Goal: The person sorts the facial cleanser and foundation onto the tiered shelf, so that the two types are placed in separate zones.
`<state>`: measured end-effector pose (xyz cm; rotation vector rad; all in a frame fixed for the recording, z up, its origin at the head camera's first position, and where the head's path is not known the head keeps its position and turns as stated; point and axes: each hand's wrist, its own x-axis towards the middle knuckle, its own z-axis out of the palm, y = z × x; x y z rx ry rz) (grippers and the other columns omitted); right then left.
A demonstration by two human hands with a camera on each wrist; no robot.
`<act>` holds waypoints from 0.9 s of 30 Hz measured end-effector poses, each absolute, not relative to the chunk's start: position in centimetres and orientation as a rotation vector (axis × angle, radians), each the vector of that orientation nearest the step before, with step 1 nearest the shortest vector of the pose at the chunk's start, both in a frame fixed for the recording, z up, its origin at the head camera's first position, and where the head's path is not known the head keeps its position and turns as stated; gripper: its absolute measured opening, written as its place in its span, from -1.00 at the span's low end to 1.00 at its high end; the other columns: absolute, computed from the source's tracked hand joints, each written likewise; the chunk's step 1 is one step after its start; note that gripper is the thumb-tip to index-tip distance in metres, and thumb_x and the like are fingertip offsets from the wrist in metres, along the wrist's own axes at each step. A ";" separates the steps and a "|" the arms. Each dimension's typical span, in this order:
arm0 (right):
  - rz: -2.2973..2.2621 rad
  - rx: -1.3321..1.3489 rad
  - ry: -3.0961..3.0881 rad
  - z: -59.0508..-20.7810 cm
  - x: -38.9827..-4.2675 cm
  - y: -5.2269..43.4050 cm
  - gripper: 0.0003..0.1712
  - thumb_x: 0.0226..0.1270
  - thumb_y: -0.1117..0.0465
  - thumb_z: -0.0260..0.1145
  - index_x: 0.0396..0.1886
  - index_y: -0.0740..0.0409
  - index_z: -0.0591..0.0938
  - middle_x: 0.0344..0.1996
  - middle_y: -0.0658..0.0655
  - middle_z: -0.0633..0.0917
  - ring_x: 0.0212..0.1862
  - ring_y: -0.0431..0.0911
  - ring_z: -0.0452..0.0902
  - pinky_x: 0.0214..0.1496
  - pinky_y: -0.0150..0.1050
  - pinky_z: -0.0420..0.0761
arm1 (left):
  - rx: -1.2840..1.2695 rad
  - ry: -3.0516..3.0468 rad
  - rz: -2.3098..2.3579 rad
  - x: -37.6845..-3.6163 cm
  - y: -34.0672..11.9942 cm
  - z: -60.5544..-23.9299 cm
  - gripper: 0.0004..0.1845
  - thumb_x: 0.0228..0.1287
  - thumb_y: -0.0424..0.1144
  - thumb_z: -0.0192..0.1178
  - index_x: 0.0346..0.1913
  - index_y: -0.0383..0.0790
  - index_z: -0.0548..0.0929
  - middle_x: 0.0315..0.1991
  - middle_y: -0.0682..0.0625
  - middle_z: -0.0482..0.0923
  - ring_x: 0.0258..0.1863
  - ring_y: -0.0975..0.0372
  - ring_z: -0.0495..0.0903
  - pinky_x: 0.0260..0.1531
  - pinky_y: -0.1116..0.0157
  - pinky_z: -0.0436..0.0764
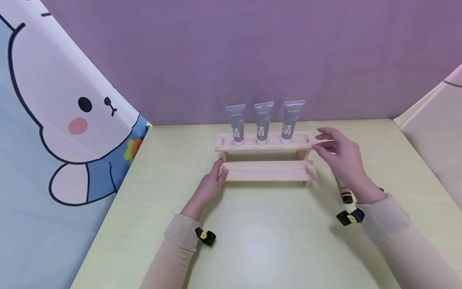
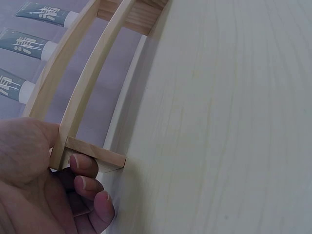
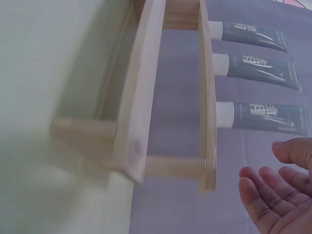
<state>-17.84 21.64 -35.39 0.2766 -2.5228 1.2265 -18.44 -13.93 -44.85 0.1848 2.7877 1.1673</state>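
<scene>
A two-step wooden rack (image 1: pixel 267 171) stands on the table. On its upper step, three grey tubes (image 1: pixel 262 123) are lined up on their white caps. My left hand (image 1: pixel 211 182) holds the left end of the lower board, thumb on top and fingertips underneath in the left wrist view, beside the end support (image 2: pixel 97 152). Just off the right end of the upper board is my right hand (image 1: pixel 341 158), its fingers loosely bent with nothing between them. The right wrist view shows these fingers (image 3: pixel 265 207) apart from the rack, near the closest grey tube (image 3: pixel 268 117).
Partly covered by my right forearm, a beige tube with a black cap (image 1: pixel 346 196) lies on the table (image 1: pixel 260 241). A purple curtain (image 1: pixel 252 52) hangs behind the table, and a cartoon-printed cloth (image 1: pixel 83 132) hangs along the left side.
</scene>
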 end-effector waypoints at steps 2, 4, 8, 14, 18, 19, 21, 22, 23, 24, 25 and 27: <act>1.164 0.267 -2.558 -35.6 -17.3 22.3 -0.56 0.17 0.14 0.23 0.08 0.04 0.45 -0.16 0.10 0.61 -0.23 -0.13 0.56 -0.30 -0.63 0.43 | 0.190 2.789 1.164 -18.4 -14.0 -44.9 -0.45 0.32 0.11 -0.24 0.34 0.17 -0.02 0.14 -0.19 0.35 0.06 -0.09 0.37 -0.01 -0.04 0.33; 1.093 0.255 -2.606 -35.8 -16.7 22.9 -0.59 0.19 0.12 0.20 0.05 0.05 0.47 -0.18 0.11 0.61 -0.25 -0.08 0.57 -0.35 -0.65 0.40 | 0.187 2.787 1.170 -18.4 -14.0 -44.9 -0.45 0.32 0.11 -0.24 0.33 0.17 -0.02 0.14 -0.18 0.35 0.06 -0.09 0.37 -0.02 -0.04 0.33; 0.997 0.214 -2.697 -36.6 -15.5 24.4 -0.65 0.20 0.10 0.19 -0.02 0.07 0.51 -0.20 0.15 0.62 -0.30 0.00 0.58 -0.43 -0.59 0.40 | 0.187 2.784 1.168 -18.5 -14.0 -44.9 -0.45 0.32 0.10 -0.24 0.34 0.16 -0.02 0.16 -0.18 0.33 0.07 -0.09 0.36 -0.01 -0.04 0.33; 0.922 0.123 -2.811 -38.1 -14.3 26.3 -0.67 0.20 0.09 0.17 -0.06 0.10 0.53 -0.17 0.16 0.59 -0.35 0.00 0.56 -0.54 -0.33 0.46 | 0.174 2.776 1.168 -18.6 -14.0 -44.9 -0.45 0.32 0.11 -0.25 0.34 0.17 -0.02 0.19 -0.16 0.30 0.10 -0.07 0.33 0.01 -0.03 0.31; 0.867 0.128 -2.875 -39.0 -13.8 27.5 -0.63 0.19 0.11 0.19 -0.04 0.19 0.51 -0.13 0.24 0.57 -0.38 0.02 0.55 -0.58 -0.28 0.41 | 0.177 2.770 1.171 -18.6 -14.0 -44.9 -0.44 0.31 0.13 -0.25 0.34 0.17 -0.03 0.19 -0.16 0.30 0.11 -0.07 0.32 0.02 -0.03 0.31; 0.845 0.136 -2.890 -39.3 -13.7 27.8 -0.62 0.18 0.13 0.20 -0.04 0.22 0.51 -0.13 0.26 0.57 -0.39 0.02 0.55 -0.57 -0.27 0.41 | 0.177 2.770 1.170 -18.7 -14.0 -44.9 -0.44 0.31 0.13 -0.25 0.34 0.17 -0.03 0.19 -0.16 0.30 0.11 -0.07 0.32 0.01 -0.03 0.31; 0.807 0.159 -2.915 -39.8 -13.5 28.3 -0.61 0.15 0.19 0.23 -0.04 0.27 0.50 -0.15 0.31 0.56 -0.40 0.04 0.56 -0.58 -0.23 0.42 | 0.178 2.774 1.163 -18.6 -14.0 -45.0 -0.44 0.31 0.13 -0.25 0.34 0.16 -0.03 0.18 -0.17 0.30 0.10 -0.07 0.33 0.01 -0.03 0.31; 0.793 0.169 -2.923 -40.1 -13.5 28.5 -0.59 0.14 0.20 0.23 -0.03 0.29 0.48 -0.17 0.33 0.57 -0.41 0.06 0.56 -0.57 -0.19 0.43 | 0.179 2.778 1.159 -18.6 -14.1 -45.0 -0.44 0.31 0.13 -0.26 0.34 0.16 -0.03 0.18 -0.18 0.31 0.10 -0.08 0.33 0.01 -0.03 0.31; 0.768 0.169 -2.932 -40.4 -13.4 28.7 -0.58 0.13 0.21 0.24 -0.02 0.30 0.47 -0.20 0.34 0.57 -0.41 0.08 0.56 -0.54 -0.15 0.43 | 0.177 2.780 1.157 -18.6 -14.1 -45.0 -0.44 0.31 0.13 -0.25 0.34 0.16 -0.03 0.17 -0.18 0.32 0.09 -0.08 0.34 0.00 -0.03 0.32; 0.746 0.167 -2.941 -40.6 -13.4 28.8 -0.56 0.11 0.22 0.24 -0.01 0.31 0.45 -0.22 0.34 0.57 -0.41 0.10 0.56 -0.52 -0.11 0.44 | 0.177 2.782 1.155 -18.6 -14.1 -44.9 -0.44 0.31 0.13 -0.25 0.34 0.16 -0.03 0.17 -0.18 0.32 0.09 -0.08 0.34 0.00 -0.04 0.32; 0.731 0.164 -2.948 -40.9 -13.3 29.0 -0.54 0.10 0.22 0.24 0.01 0.32 0.43 -0.25 0.35 0.58 -0.40 0.12 0.56 -0.50 -0.08 0.43 | 0.177 2.784 1.152 -18.5 -14.1 -44.9 -0.44 0.32 0.12 -0.25 0.34 0.16 -0.03 0.16 -0.19 0.33 0.08 -0.09 0.34 0.00 -0.04 0.32; 0.715 0.153 -2.961 -41.3 -13.3 29.3 -0.49 0.11 0.21 0.24 0.05 0.33 0.39 -0.29 0.36 0.59 -0.39 0.15 0.56 -0.49 -0.04 0.43 | 0.178 2.786 1.150 -18.5 -14.1 -44.8 -0.44 0.32 0.12 -0.25 0.34 0.15 -0.03 0.16 -0.19 0.33 0.08 -0.10 0.35 -0.01 -0.04 0.32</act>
